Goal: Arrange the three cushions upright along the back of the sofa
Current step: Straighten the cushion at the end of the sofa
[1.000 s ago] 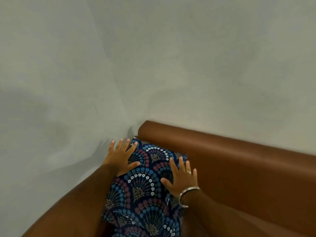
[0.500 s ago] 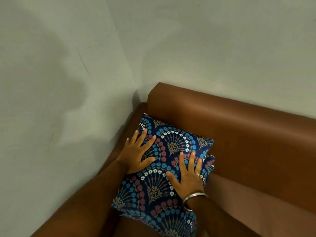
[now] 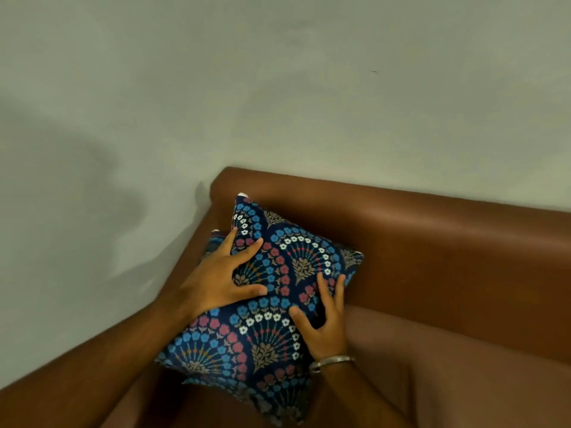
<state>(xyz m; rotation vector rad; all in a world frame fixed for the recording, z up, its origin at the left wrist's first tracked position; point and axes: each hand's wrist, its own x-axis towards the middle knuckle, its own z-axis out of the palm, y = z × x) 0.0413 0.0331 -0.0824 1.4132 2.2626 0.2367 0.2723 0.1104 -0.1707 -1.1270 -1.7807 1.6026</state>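
Observation:
A navy cushion point(image 3: 278, 267) with blue, red and white flower fans lies tilted in the left corner of the brown sofa, its far corner against the backrest point(image 3: 432, 236). My left hand point(image 3: 213, 282) is spread over its left edge. My right hand point(image 3: 324, 329), with a metal bangle at the wrist, digs its fingers into the right side. A second cushion point(image 3: 278, 393) of the same pattern lies underneath and shows at the near edge. A corner of patterned fabric point(image 3: 213, 242) peeks out past my left hand; I cannot tell which cushion it belongs to.
The sofa seat point(image 3: 448, 366) stretches to the right of the cushions. The left armrest point(image 3: 188, 257) stands close to a pale wall point(image 3: 278, 88), which also runs behind the backrest.
The view has dropped and come closer. The top cushion has turned and shifted towards the backrest. My right hand's fingers have curled into its right side, and my left hand has slid to its left edge.

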